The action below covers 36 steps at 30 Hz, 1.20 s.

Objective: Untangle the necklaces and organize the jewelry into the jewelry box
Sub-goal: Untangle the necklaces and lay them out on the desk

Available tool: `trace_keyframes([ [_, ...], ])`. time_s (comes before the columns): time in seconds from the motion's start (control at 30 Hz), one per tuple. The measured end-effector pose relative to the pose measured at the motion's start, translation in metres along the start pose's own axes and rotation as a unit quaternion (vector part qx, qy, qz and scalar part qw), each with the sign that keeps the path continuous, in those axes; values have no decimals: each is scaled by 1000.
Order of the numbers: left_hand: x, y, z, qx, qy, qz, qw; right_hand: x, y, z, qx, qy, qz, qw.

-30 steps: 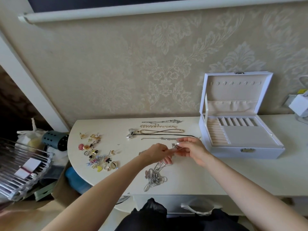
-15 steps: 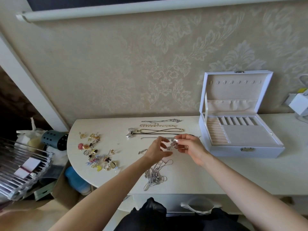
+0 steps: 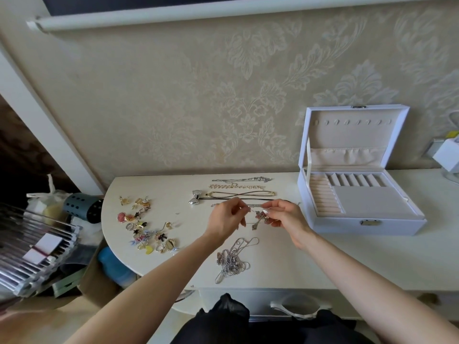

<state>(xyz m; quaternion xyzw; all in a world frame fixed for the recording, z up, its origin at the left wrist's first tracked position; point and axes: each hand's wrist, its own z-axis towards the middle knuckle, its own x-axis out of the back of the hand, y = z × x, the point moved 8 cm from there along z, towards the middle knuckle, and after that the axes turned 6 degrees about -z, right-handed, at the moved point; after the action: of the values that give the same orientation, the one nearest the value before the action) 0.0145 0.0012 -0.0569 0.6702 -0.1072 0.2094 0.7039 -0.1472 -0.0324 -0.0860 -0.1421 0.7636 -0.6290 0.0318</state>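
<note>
- Since a second ago both hands have risen a little off the table (image 3: 323, 264) and drawn slightly apart, and a pendant now dangles between them.
- The left hand (image 3: 227, 220) and right hand (image 3: 285, 218) each pinch the fine chain of one pendant necklace (image 3: 260, 218) between thumb and fingertips, holding it just above the tabletop in the middle.
- Done so far, by the look of it: five necklaces (image 3: 238, 186) lie straightened in a row at the back of the table. The nearest is partly hidden behind the hands.
- Left to do: one tangle of silver chains (image 3: 232, 259) sits near the front edge. How many chains it holds cannot be told.
- One scatter of earrings and rings (image 3: 146, 224) lies at the left, too small and crowded to count.
- One white jewelry box (image 3: 367, 224) stands open at the right. No jewelry shows in its compartments, so the organizing seems not yet begun.
</note>
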Motion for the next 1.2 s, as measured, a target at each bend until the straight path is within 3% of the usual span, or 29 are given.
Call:
trace_keyframes([
  [0.37,7,-17,1,78,29,-90,992,-2,-7,-2,17,-14,35,999],
  [0.73,5,-10,9,90,27,-132,987,-16,-1,-5,-14,-64,34,997],
  [0.93,-10,-17,2,145,-78,-148,975,-15,-1,-4,-13,-54,48,997],
  [1.03,-18,-17,-4,132,-136,-112,976,-15,1,-2,-22,-48,86,995],
  [1.2,-13,-13,-2,87,-128,-70,985,-18,6,3,-49,-59,140,987],
])
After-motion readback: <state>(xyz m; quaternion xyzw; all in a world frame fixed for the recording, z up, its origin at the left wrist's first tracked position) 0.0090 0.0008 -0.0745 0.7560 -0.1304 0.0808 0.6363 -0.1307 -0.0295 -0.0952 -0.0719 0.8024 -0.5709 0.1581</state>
